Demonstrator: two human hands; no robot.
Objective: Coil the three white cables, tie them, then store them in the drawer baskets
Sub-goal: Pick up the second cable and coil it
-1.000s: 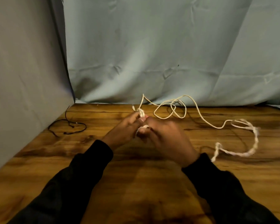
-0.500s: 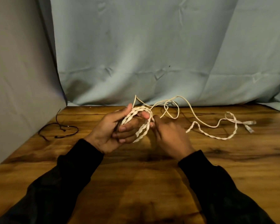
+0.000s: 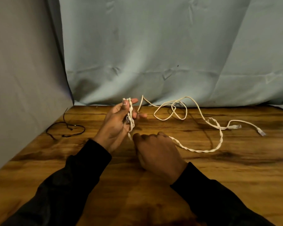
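While the left hand (image 3: 117,126) is raised above the tabletop (image 3: 153,201) with its palm turned inward, its thumb and curled fingers pinch a few upright loops of the white cable (image 3: 201,150). From the bottom of those loops the twisted cable drops to the right hand (image 3: 157,152), which sits lower and nearer the camera, knuckles up, fingers curled around the strand. Past that hand the cable runs right across the wood in a shallow curve, bends back toward the far edge, and meets a loose tangle of thinner loops (image 3: 171,111) lying near the cloth backdrop (image 3: 153,54). Two plug ends (image 3: 235,126) rest on the tabletop at far right, apart from each other. A thin black cord (image 3: 67,129) lies by the left wall, well apart from the hands. Both arms wear dark sleeves (image 3: 82,173).
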